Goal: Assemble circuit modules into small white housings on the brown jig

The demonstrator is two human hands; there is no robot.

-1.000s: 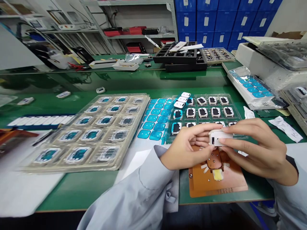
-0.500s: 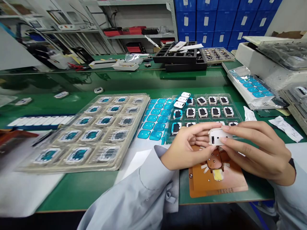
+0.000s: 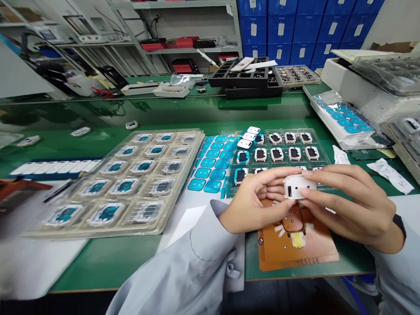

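Both my hands hold a small white plastic housing (image 3: 297,187) just above an orange fixture plate (image 3: 295,247) at the near edge of the green bench. My left hand (image 3: 254,203) pinches its left end, fingers curled. My right hand (image 3: 344,203) grips it from the right, with fingers above and thumb below. A dark slot shows on the housing's near face. Behind my hands lies a clear tray of white-framed parts (image 3: 282,151), partly hidden by my fingers.
A stack of clear trays with teal-centred parts (image 3: 131,175) fills the left middle. A sheet of blue stickers (image 3: 211,162) lies beside it. Black trays (image 3: 246,78), a tray with blue stickers (image 3: 344,118) and white boxes stand at the back and right. White paper (image 3: 29,258) covers the near left.
The housing has turned slightly in my fingers and shifted a little left, showing more of its slotted face. My hands stay in the same place.
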